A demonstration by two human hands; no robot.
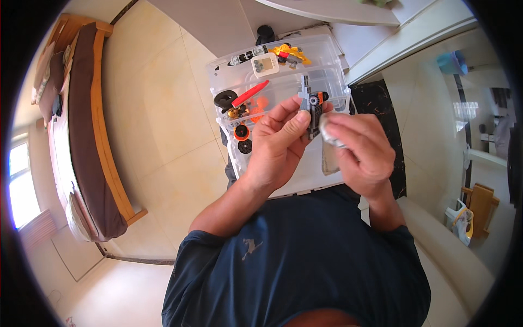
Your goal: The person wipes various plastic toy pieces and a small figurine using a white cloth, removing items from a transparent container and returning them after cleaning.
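Observation:
My left hand [277,146] is closed on a grey and black toy brick assembly [314,113], held upright over a clear plastic storage box. The assembly has a grey beam sticking up and a small wheel-like round part with orange at its upper right. My right hand [366,150] pinches a bunched pale cloth [330,159] against or close beside the assembly; part of the cloth hangs below the fingers. Left of my hands lie a long red toy piece [250,94], a black tyre [224,100], an orange-rimmed wheel [241,132] and a black wheel [245,146].
The clear storage box [283,188] serves as a work surface in front of me. Towards its far edge are a small white tray [265,65] and a yellow and red toy [290,54]. A black cup-like object [265,34] stands behind. A wooden-framed bed [101,131] is at left.

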